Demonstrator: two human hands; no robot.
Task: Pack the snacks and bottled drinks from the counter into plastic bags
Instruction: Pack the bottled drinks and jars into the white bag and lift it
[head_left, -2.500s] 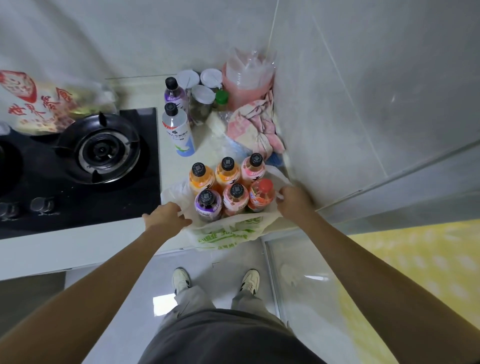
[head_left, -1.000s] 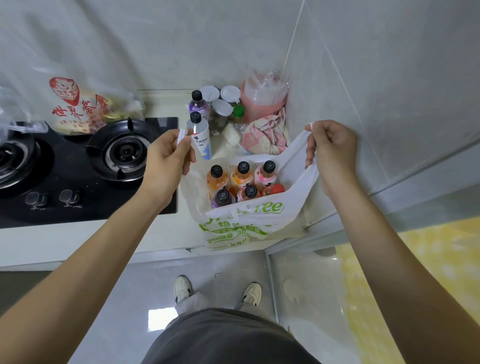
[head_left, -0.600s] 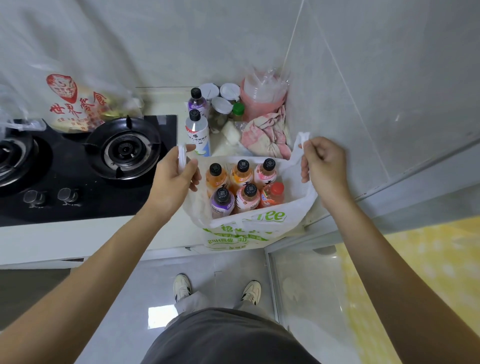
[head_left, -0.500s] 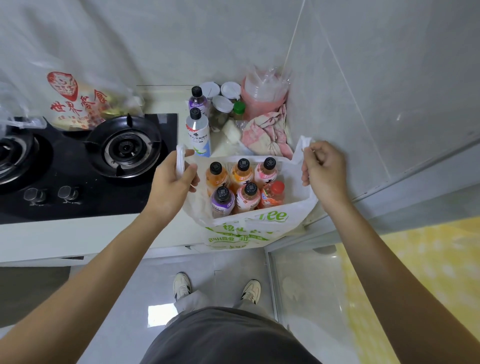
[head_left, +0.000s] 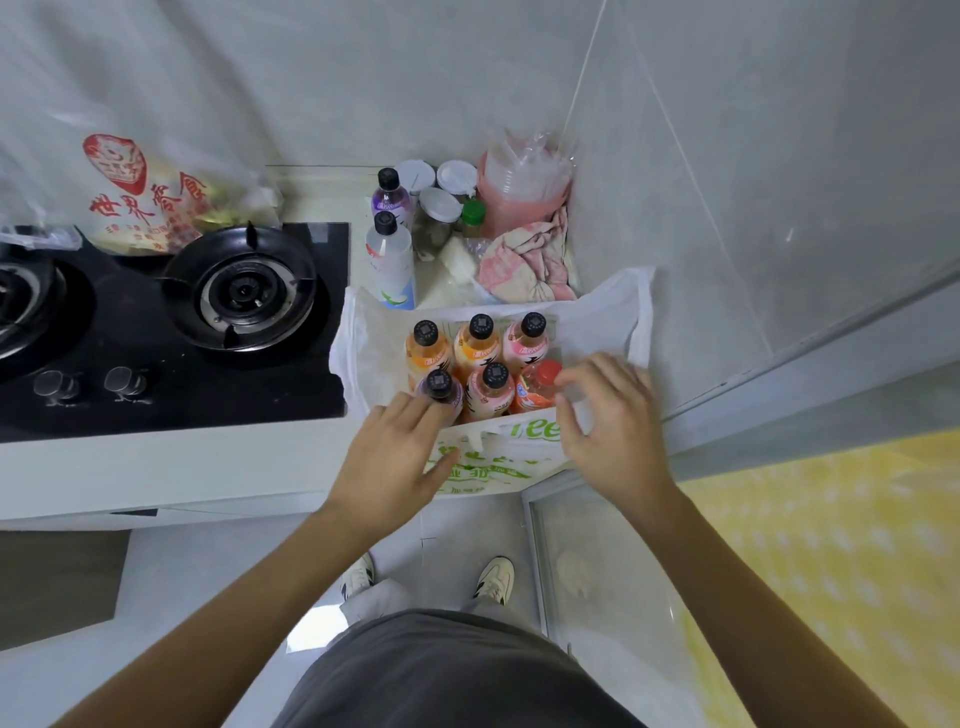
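Bag (head_left: 597, 322) sits on worktop (head_left: 156, 467) edge w/ six bottles (head_left: 483, 364) upright inside; left hand (head_left: 395, 452) and right hand (head_left: 613, 431) at near rim, grip loose, holding nothing; next, prob. gather handles, add two bottles (head_left: 389, 244) behind.

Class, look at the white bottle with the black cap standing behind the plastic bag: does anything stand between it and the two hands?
Yes. The white plastic bag with its six upright bottles sits between the left hand, the right hand and the white black-capped bottle.
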